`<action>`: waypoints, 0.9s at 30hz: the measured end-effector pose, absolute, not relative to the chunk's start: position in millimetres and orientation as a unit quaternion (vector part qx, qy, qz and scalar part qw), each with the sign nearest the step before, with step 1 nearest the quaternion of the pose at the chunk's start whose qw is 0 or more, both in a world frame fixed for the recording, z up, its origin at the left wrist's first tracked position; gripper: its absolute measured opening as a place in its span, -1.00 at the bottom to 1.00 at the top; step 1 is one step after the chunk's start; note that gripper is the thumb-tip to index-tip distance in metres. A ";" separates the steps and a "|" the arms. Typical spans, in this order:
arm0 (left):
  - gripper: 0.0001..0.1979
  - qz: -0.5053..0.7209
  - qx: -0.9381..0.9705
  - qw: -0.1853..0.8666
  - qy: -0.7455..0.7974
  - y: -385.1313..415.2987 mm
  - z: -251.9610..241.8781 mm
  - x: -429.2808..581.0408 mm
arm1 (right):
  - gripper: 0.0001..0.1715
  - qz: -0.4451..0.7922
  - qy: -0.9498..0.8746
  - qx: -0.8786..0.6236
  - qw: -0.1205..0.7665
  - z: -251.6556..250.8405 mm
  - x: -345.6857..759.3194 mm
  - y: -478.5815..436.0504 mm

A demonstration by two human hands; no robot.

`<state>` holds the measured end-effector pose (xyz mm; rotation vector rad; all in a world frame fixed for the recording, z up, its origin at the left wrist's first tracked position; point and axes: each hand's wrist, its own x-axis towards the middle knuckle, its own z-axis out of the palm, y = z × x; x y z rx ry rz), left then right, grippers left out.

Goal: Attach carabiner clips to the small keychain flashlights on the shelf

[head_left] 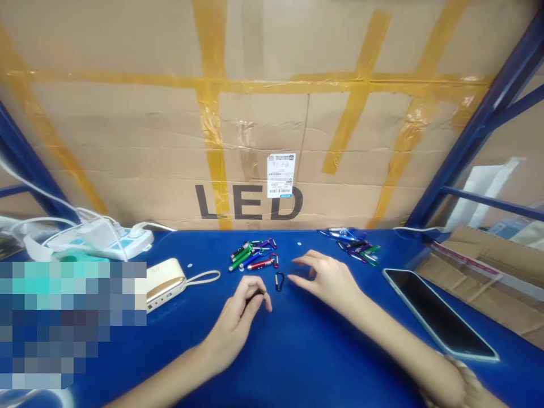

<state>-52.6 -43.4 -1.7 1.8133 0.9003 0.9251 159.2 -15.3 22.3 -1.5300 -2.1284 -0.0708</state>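
My left hand [240, 309] is closed with thumb and fingers pinching a small dark object [256, 293], most of it hidden by the fingers. On the blue surface just beyond lies a black carabiner [279, 281]. To its right, my right hand [329, 275] hovers with fingers apart and holds nothing. Behind the left hand is a group of slim metal penlights with carabiners attached, among them a green penlight [238, 260] and a red penlight [259, 264]. Farther right, past my right hand, sits a pile of loose coloured carabiners [359, 247].
A cream power bank [164, 281] with a strap lies at left, near a white power strip [136, 242] with cables. A phone [440, 311] rests at right beside flattened cardboard [488, 277]. A large taped carton [250, 130] stands behind, between blue metal posts [476, 136].
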 end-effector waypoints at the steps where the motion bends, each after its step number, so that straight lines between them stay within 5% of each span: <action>1: -0.80 0.376 0.728 0.442 0.365 -43.9 -1.7 -52.7 | -0.73 -0.037 -0.781 -0.585 0.215 20.4 161.6 -13.2; 4: -0.79 0.391 0.719 0.441 0.368 -44.8 -1.9 -53.3 | -0.77 -0.045 -0.765 -0.627 0.142 13.2 166.3 -9.5; 9: -0.75 0.413 0.709 0.434 0.372 -44.5 -1.7 -54.0 | -0.91 -0.010 -0.783 -0.601 0.156 1.7 171.0 -5.5; 20: -0.77 0.362 0.740 0.414 0.387 -44.6 1.4 -53.6 | -0.78 0.206 -0.752 -0.432 0.453 20.3 146.7 -19.7; 27: -0.79 0.378 0.748 0.375 0.397 -41.4 2.0 -51.2 | -0.75 0.388 -0.675 -0.398 0.485 17.1 126.8 -38.9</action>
